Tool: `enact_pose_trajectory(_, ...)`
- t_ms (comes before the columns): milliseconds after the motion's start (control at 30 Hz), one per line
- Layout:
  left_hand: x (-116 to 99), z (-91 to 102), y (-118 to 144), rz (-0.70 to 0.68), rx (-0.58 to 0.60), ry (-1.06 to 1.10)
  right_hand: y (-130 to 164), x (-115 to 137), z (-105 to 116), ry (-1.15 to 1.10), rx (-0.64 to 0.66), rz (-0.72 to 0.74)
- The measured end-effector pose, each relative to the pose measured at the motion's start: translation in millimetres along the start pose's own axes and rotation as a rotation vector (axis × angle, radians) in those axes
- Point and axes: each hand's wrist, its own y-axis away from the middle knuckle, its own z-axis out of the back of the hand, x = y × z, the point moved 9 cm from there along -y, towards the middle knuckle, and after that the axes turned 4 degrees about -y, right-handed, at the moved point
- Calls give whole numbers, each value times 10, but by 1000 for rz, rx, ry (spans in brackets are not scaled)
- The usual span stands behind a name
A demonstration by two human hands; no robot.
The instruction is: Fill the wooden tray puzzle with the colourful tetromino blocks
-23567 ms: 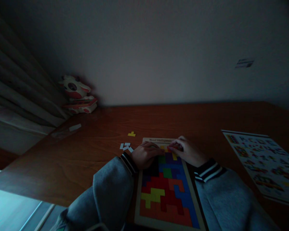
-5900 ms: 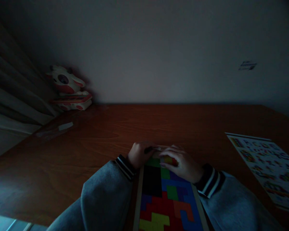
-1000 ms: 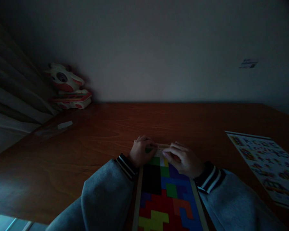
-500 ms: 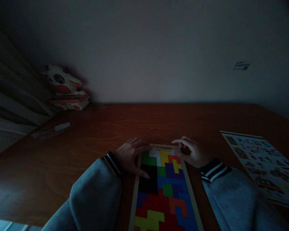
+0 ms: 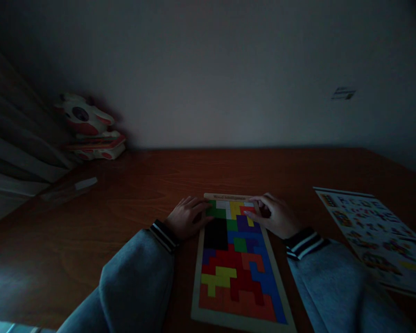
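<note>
Puzzle board (image 5: 196, 296) on a wooden desk (image 5: 125, 217), every cell filled with coloured pieces – no gaps visible, nothing loose beside it. Left hand (image 5: 187, 217) flat, fingers spread, at the board's far left corner; right hand (image 5: 273, 215) loosely curled at the far right corner, gripping nothing. Pattern sheet (image 5: 374, 231) well apart, right.

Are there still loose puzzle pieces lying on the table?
No, every coloured piece sits inside the puzzle board, and the table beside it shows none.
</note>
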Motion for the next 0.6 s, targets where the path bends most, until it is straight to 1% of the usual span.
enact_pose_trajectory(167,57,5,7,25,-26,31,1,-19,8,10,-2,-9)
enact_pose_trajectory(333,74,34,3,52,-98,79,-5,-34,24,-10,-37,-21)
enact_pose_trajectory(467,79,47,11,75,-141,62,12,1,61,-45,-84,-14)
enact_pose_trajectory(600,98,11,18,102,-157,33,56,15,57,-33,-79,-18)
